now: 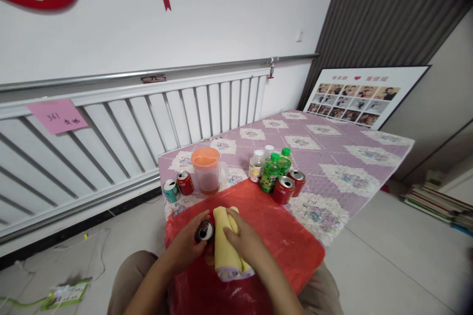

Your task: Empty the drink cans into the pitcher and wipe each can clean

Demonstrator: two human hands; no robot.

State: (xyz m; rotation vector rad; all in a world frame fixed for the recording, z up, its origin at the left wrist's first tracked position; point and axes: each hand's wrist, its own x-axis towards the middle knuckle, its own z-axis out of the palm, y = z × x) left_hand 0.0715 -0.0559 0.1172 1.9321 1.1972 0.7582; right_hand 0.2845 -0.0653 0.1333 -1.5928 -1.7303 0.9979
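Observation:
My left hand (191, 236) is closed around a dark drink can (206, 231), whose opened top faces up. Just right of it, my right hand (241, 234) grips a folded yellow cloth (224, 246) with a pale patterned edge. Cloth and can are side by side above a red plastic sheet (284, 236); whether they touch is hard to make out. Beyond my hands stand a clear pitcher (209, 182) with an orange lid, a red can (185, 183) and a teal can (171, 191).
Green-capped bottles (269, 175), white-capped bottles (255, 166) and red cans (284, 190) cluster at the sheet's far edge. A purple patterned cloth (318, 157) covers the table. Behind it runs a white radiator (192, 113). A photo board (402, 78) leans at the right.

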